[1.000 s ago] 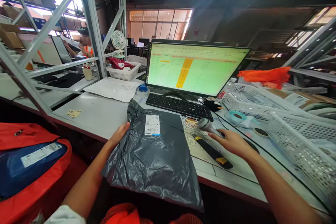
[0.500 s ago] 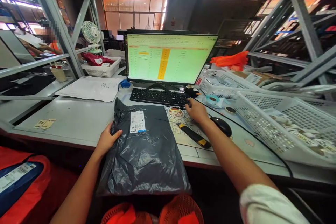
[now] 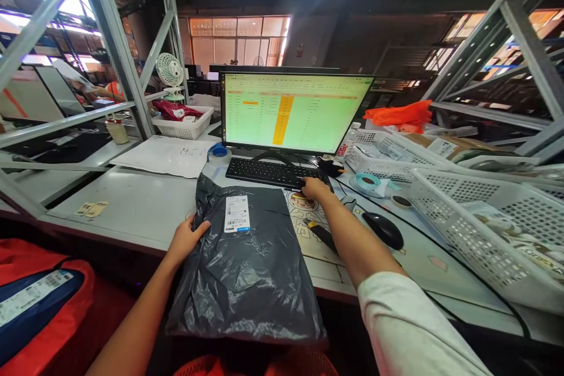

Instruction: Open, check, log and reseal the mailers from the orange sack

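My left hand (image 3: pixel 188 241) grips the left edge of a dark grey plastic mailing bag (image 3: pixel 251 282), its thumb on top. A white shipping label (image 3: pixel 237 214) is stuck near the bag's upper end. The bag lies tilted over the desk's front edge. My right hand (image 3: pixel 316 189) holds nothing and rests at the front right of the black keyboard (image 3: pixel 264 173), fingertips on or just over the keys; some fingers are hidden. Under my right forearm lies a black and yellow box cutter (image 3: pixel 321 234), partly covered. The lit monitor (image 3: pixel 295 111) shows a spreadsheet with an orange column.
A black mouse (image 3: pixel 383 230) lies right of my forearm. White plastic baskets (image 3: pixel 467 235) line the right side, near a roll of light blue tape (image 3: pixel 369 182). Paper sheets (image 3: pixel 161 155) lie at left. Behind the metal frame (image 3: pixel 121 41) sits another person.
My right hand has moved left along the keyboard's front, and its forearm now covers part of the box cutter. My left hand still grips the bag. The view has tilted up slightly.
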`<act>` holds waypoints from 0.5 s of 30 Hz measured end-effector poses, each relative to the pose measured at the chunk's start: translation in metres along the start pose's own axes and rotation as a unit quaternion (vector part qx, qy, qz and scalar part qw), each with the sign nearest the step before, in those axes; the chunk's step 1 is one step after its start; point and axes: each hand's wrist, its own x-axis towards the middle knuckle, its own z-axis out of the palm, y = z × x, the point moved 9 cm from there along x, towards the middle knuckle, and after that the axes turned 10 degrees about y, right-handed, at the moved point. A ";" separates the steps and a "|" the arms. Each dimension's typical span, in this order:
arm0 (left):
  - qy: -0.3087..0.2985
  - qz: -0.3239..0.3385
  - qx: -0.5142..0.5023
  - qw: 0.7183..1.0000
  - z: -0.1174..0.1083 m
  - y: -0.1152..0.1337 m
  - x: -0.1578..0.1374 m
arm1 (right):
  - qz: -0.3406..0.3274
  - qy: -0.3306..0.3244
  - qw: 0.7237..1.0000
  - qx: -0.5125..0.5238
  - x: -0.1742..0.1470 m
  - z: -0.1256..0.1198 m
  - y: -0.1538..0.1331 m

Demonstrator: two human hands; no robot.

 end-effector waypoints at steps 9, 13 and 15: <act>0.128 0.120 0.101 0.979 -0.092 0.113 0.014 | -0.103 -0.006 0.995 0.006 -0.114 -0.018 -0.003; 0.236 0.360 0.250 0.867 -0.145 0.240 -0.044 | -0.106 -0.009 0.994 0.002 -0.183 0.006 0.028; 0.181 0.476 0.244 0.826 -0.128 0.278 -0.090 | -0.098 0.015 0.995 0.014 -0.198 0.014 0.040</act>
